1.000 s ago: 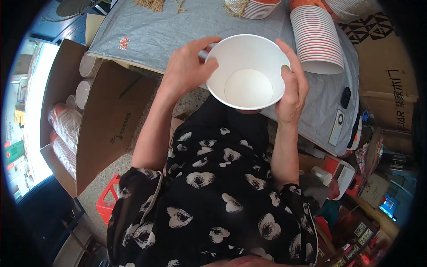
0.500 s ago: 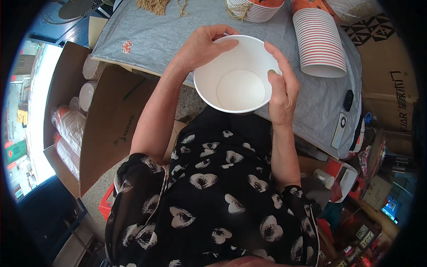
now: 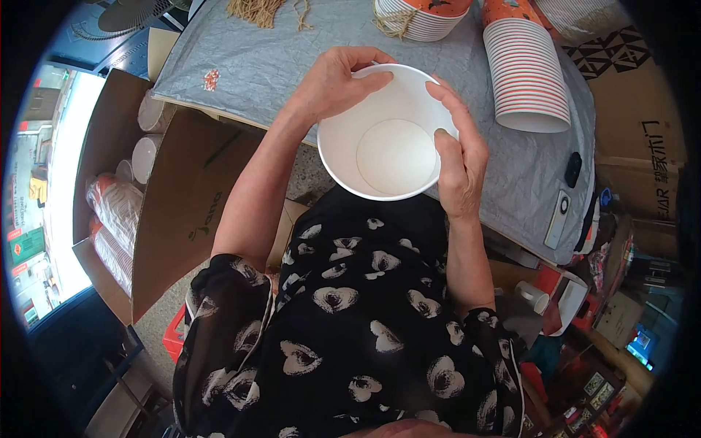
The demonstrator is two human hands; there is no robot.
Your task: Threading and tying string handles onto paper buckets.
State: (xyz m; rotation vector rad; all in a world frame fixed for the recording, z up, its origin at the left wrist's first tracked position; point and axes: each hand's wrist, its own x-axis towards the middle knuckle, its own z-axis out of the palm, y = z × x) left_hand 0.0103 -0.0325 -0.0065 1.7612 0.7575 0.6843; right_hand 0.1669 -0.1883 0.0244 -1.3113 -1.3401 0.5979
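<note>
Between my two hands, above the table's near edge, is a white paper bucket (image 3: 394, 157) with its open mouth tilted up toward me. My left hand (image 3: 343, 84) grips its far left rim, the thumb inside and the fingers behind the wall. On the right side, my right hand (image 3: 461, 150) pinches the rim, its thumb at the edge and its fingers along the outside. The bucket's inside looks bare and white; its outer wall is hidden from me.
On the grey-covered table (image 3: 248, 66) lies a long nested stack of paper buckets (image 3: 527, 77). Behind it is a string-tied bucket stack (image 3: 420, 18), with straw-coloured strings (image 3: 255, 10) to its left. A cardboard box (image 3: 179, 197) holding wrapped buckets stands left. A small white device (image 3: 557, 219) lies right.
The bucket has come slightly lower and nearer to me, still in both hands. My right hand has moved down a little with it.
</note>
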